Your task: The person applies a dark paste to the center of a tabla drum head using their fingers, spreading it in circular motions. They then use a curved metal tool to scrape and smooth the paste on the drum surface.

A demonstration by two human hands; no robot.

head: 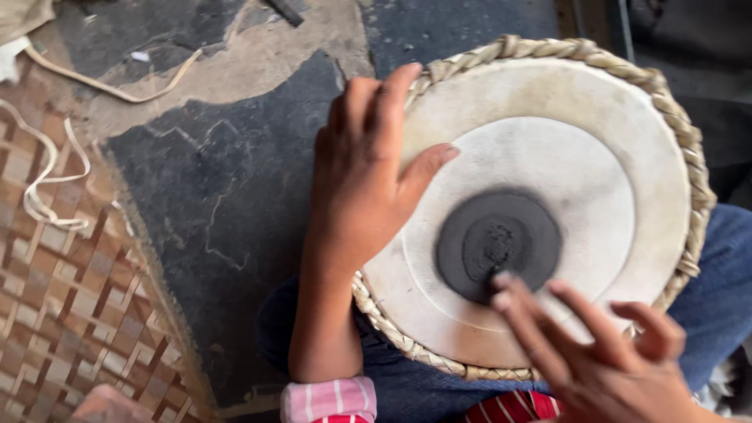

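Note:
A round drum with a pale skin head and a braided rim rests on my lap. A dark round patch of paste sits in the middle of the skin. My left hand grips the drum's left rim, thumb lying on the skin. At the lower right my right hand has two fingers stretched out, their tips touching the near edge of the dark patch; it is blurred.
A cracked dark floor lies left of the drum. A woven mat covers the lower left corner. Pale cords trail over the mat and floor. My blue trousers show under the drum.

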